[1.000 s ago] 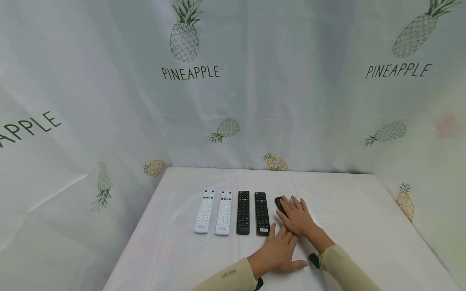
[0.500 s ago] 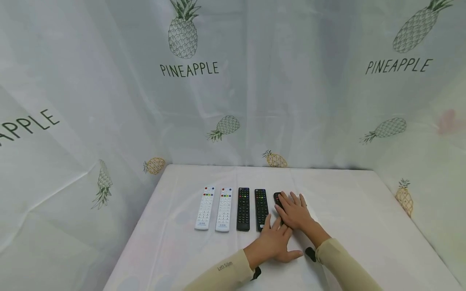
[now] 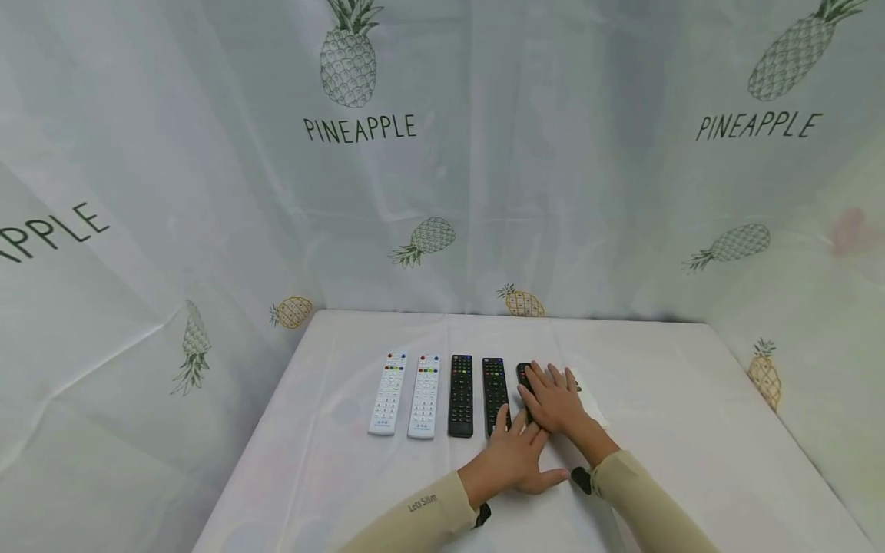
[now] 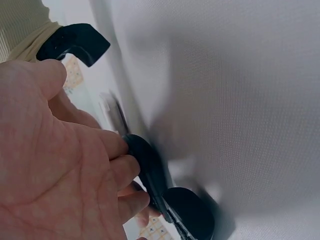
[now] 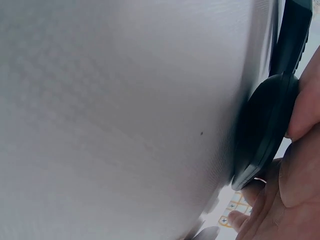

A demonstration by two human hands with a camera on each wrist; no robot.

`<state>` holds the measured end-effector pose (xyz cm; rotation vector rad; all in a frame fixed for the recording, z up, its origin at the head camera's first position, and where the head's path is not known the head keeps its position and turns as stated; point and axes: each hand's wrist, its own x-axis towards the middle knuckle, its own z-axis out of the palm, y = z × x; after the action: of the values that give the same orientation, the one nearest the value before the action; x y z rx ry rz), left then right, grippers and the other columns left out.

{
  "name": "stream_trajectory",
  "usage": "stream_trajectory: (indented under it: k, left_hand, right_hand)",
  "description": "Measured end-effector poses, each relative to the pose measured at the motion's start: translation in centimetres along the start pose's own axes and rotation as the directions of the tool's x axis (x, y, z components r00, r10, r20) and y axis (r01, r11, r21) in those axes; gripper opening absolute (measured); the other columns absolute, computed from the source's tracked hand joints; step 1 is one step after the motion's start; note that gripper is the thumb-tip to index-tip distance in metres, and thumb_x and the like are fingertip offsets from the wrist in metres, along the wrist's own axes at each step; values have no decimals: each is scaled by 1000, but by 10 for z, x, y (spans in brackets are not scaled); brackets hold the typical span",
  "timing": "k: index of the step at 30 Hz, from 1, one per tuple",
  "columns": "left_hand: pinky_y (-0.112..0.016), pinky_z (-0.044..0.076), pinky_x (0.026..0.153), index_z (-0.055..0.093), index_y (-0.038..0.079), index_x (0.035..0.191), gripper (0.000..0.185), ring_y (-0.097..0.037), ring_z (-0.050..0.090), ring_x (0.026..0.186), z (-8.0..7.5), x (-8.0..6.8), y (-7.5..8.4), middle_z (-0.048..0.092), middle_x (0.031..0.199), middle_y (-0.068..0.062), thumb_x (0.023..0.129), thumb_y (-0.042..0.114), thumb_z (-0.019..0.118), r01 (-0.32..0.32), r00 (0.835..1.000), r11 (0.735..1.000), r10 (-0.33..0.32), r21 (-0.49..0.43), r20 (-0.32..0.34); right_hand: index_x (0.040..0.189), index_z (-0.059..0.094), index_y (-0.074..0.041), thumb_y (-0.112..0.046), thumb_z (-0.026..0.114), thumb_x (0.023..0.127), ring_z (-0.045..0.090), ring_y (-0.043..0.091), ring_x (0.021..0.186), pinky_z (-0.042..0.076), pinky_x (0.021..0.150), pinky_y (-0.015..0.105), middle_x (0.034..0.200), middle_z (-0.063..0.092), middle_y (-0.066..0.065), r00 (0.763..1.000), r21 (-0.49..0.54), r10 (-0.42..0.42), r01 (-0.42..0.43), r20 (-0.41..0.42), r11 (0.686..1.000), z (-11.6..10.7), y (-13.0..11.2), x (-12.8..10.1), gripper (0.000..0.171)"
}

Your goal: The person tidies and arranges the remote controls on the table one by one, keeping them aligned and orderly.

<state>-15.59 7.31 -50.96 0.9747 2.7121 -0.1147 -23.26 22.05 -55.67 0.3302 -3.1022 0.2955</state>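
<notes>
Two white remote controls (image 3: pixel 389 393) and two black remote controls (image 3: pixel 460 399) lie side by side on the table. A further black remote control (image 3: pixel 522 372) at the row's right end is mostly covered by my hands. My right hand (image 3: pixel 556 401) rests on its upper part with fingers extended and spread. Just below, my left hand (image 3: pixel 515 457) has straight fingers at its lower end, beside the neighbouring black remote. In the left wrist view, those fingers touch the dark rounded end of a remote (image 4: pixel 147 162). The right wrist view shows a black remote (image 5: pixel 265 125) against my right hand.
A flat white thing (image 3: pixel 591 403) shows partly beyond my right hand; its kind cannot be told. Dark wrist-camera mounts (image 3: pixel 581 480) sit at both cuffs. The white-covered table (image 3: pixel 664 399) meets a pineapple-print curtain (image 3: pixel 553 192) at the back and sides.
Both hands and the black remote under them have shifted slightly left, nearer to the other black remote. The remote stands straighter than before. The head view has tilted a little.
</notes>
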Motion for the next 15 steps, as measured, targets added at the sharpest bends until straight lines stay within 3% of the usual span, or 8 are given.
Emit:
stream_trajectory:
  k: [8,15]
  left_hand:
    - [-53,12,122,23,32,157,85,-15,16,153,-5,-2,-1,19,163,16,90,82,21,10,1000,999,-9,-42,28]
    - [-52,12,123,23,31,158,86,-16,16,153,-6,-2,-3,19,164,14,89,82,21,11,1000,1000,-11,-26,18]
  right_hand:
    - [151,39,-5,-45,34,106,27,49,145,10,114,71,159,34,16,1000,14,13,-13,6,1000,1,-3,0,60]
    - [154,34,-6,-46,30,107,22,48,147,6,115,70,161,29,15,999,23,37,-37,29,999,0,-3,3,62]
